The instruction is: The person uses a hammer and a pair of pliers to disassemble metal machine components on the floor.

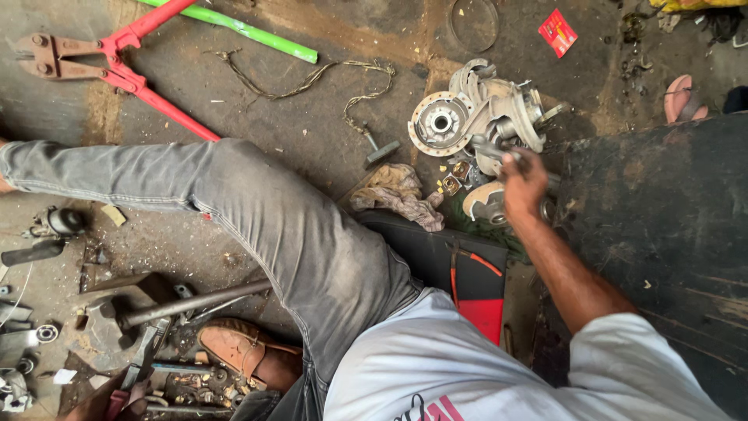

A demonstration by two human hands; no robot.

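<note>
I see the grey, grimy metal hub assembly lying on the dirt floor far right in the scene, its round flanged disc with a central bore facing up on the left, curved cast housings piled beside it.

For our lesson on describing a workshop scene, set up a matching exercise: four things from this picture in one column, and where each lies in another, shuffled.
Things:
1. bolt cutters
2. green tube
3. rag
4. red packet

Places:
A. right of the knee, below the metal hub
B. top right, on the floor
C. top left corner, red handles
D. top centre, slanting beside a red handle

Pairs: 1-C, 2-D, 3-A, 4-B
</note>
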